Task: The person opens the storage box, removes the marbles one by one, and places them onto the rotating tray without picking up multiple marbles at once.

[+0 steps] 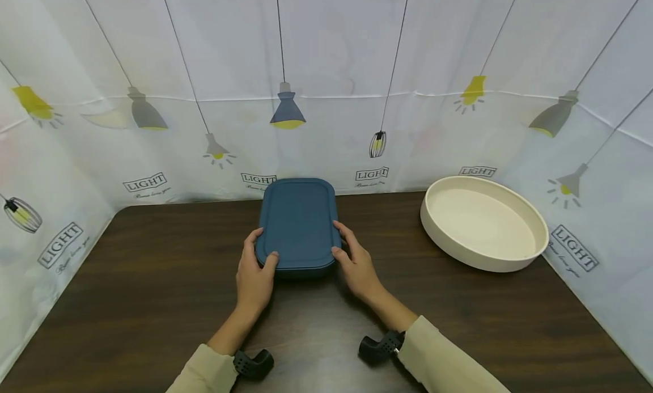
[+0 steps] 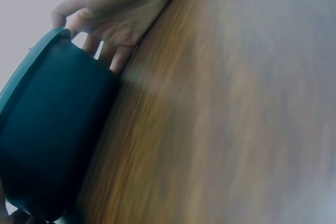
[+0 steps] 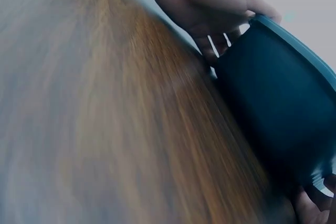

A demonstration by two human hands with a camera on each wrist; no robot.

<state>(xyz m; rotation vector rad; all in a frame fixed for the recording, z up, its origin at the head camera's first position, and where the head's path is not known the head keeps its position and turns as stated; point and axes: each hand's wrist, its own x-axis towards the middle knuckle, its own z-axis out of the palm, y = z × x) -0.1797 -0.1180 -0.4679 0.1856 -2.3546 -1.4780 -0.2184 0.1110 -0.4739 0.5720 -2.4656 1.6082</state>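
The blue box (image 1: 297,225) is sitting toward the far middle of the dark wood table (image 1: 153,296), its lid (image 1: 296,211) facing up and its far end overlapping the curtain (image 1: 331,58) in the head view. The left hand (image 1: 253,282) is holding the near left corner, its thumb (image 1: 270,261) pressing at the rim and its index finger lying along the left side; the right hand (image 1: 359,271) is gripping the right side near the front, thumb and index standing apart along the edge. Both hands are pinching the box between them. In the wrist views, fingers are reaching down the side wall below the rim, narrow gaps showing between some of them. Shadow is darkening the base, so whether it is touching the table cannot be told. A round cream tray (image 1: 484,217) is resting at the table's far right, well apart from the box and the right hand, nothing lying in it. Beige sleeves (image 1: 449,359) are covering both forearms, and a black mount (image 1: 254,364) is projecting inward at each cuff. Behind, the white curtain is hanging, printed with grey, blue and yellow lamps (image 1: 288,106) and "LIGHT" labels.
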